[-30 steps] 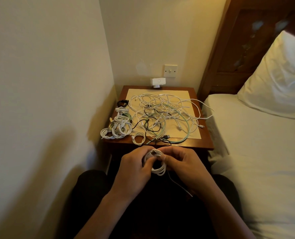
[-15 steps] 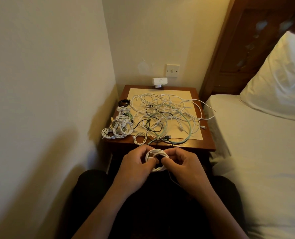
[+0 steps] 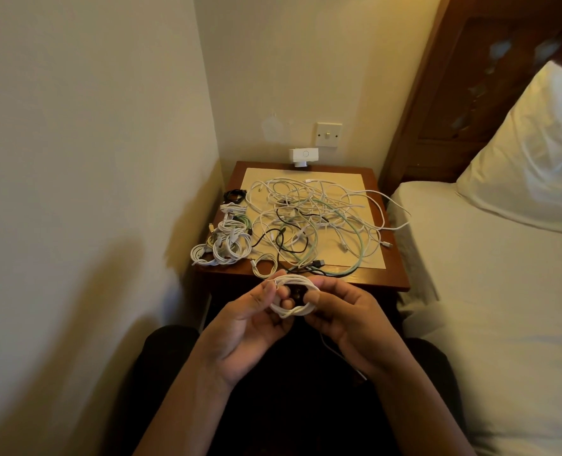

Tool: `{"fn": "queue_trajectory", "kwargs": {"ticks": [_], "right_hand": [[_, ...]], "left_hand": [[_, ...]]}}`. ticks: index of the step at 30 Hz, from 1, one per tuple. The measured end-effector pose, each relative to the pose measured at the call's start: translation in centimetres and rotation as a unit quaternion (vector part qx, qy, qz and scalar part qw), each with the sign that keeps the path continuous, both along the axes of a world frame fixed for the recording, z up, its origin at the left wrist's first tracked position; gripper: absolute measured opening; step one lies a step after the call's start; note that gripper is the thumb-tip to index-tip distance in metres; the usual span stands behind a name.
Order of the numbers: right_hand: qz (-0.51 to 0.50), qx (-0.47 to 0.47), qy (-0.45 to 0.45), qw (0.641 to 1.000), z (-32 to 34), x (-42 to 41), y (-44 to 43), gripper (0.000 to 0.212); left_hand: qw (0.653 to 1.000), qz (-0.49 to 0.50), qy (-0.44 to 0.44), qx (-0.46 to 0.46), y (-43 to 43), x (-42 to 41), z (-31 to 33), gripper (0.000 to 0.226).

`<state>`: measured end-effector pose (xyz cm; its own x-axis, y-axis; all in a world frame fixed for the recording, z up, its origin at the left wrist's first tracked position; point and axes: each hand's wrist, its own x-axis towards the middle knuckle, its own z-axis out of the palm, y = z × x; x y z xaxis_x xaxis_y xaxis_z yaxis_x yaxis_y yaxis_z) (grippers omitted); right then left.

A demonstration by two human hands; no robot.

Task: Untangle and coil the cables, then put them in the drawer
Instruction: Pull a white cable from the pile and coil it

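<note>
Coil of white cable (image 3: 296, 279) held between both hands, just in front of the tabletop (image 3: 394, 278).
I see the left hand (image 3: 243, 324) pinching the coil's left side, its fingers (image 3: 266, 294) curled round the strands, while the right hand (image 3: 345, 317) grips the right side. Tangled cables (image 3: 315, 218) lie on the tabletop, with coiled cables (image 3: 222, 245) at its left edge. The mark on the white box (image 3: 303, 154) at the back is too small to read.
</note>
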<state>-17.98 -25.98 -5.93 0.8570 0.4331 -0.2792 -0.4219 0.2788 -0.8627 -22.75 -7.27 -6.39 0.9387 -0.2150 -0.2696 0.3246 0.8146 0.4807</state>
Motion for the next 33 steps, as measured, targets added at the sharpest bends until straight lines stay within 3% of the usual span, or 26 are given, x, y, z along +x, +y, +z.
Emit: {"fn": "queue_trajectory", "kwargs": {"ticks": [5,7,10,12,16,21,25,27,29,31,33], "right_hand": [[0.014,0.067,0.071,0.995,-0.6,0.3,-0.1,0.040],[-0.002,0.038,0.063,0.997,-0.8,0.5,-0.2,0.043],[-0.022,-0.049,0.020,0.998,-1.0,0.5,-0.5,0.042],[-0.024,-0.084,0.008,0.996,-1.3,0.2,-0.6,0.039],[-0.024,-0.090,0.029,0.995,-2.1,0.2,-0.9,0.033],[0.004,-0.129,0.018,0.991,-2.8,0.8,-1.2,0.023],[0.020,-0.070,0.057,0.996,-2.8,1.7,-1.3,0.035],[0.023,-0.025,0.082,0.996,-2.8,2.4,-1.3,0.033],[0.015,-0.040,0.068,0.997,-2.9,2.9,-1.3,0.033],[0.003,-0.087,0.029,0.996,-3.1,3.3,-1.3,0.029],[0.004,-0.114,-0.005,0.993,-3.2,3.6,-1.1,0.023]], "left_hand": [[1.000,0.015,-0.016,-0.020,-0.8,-0.2,-0.1,0.073],[0.998,0.015,0.004,0.061,-0.9,0.1,0.3,0.070],[0.964,0.018,0.026,0.265,-0.8,0.3,0.2,0.043],[0.951,0.011,0.027,0.309,-0.5,0.0,-0.1,0.036],[0.962,-0.016,0.050,0.267,-0.1,-0.4,-0.8,0.038],[0.951,-0.024,0.064,0.303,0.2,0.2,-1.7,0.037],[0.992,-0.007,0.050,0.115,0.3,0.5,-2.3,0.078],[0.996,0.013,0.025,0.082,0.0,0.7,-2.5,0.084],[0.983,0.020,0.014,0.182,-0.3,1.1,-2.3,0.061],[0.926,0.008,-0.003,0.378,-0.1,1.6,-2.2,0.040],[0.881,-0.010,-0.028,0.472,0.1,2.1,-2.2,0.032]]}}
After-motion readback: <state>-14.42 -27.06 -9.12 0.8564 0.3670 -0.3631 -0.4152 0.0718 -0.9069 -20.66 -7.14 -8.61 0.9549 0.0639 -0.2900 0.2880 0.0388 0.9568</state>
